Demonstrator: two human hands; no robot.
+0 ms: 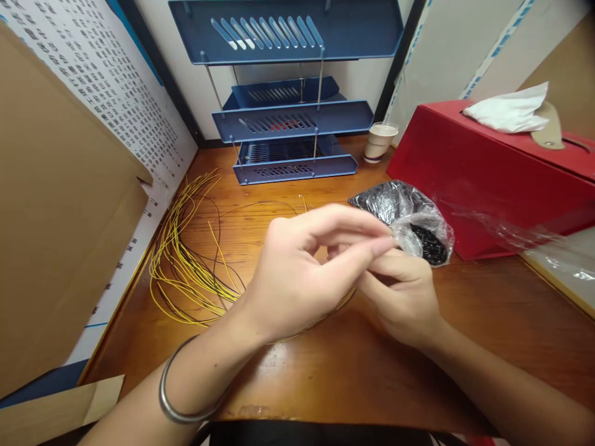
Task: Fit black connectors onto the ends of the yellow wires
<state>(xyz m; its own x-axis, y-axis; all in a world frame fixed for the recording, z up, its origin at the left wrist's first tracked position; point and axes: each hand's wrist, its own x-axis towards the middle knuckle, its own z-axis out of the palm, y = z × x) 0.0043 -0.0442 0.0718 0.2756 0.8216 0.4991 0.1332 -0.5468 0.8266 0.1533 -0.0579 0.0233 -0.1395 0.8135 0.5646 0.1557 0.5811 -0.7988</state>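
My left hand [307,279] is closed, thumb and fingertips pressed together over the fingertips of my right hand [400,291]. My right hand is closed as well, its thumb and fingers pinching just beneath. What sits between the fingertips is hidden. A thin yellow wire [346,300] runs out beneath the hands, close to the right fingers; its end is covered. To the left lies a loose bundle of yellow and dark wires [186,272], partly behind my left forearm. Right behind the hands, a clear plastic bag [390,198] holds small black pieces [430,244].
A blue tiered tray rack [295,170] stands at the back of the wooden table [297,390]. Beside it are a paper cup [380,142] and a red box [483,186] topped with a white tissue [509,111]. Cardboard [60,204] stands along the left.
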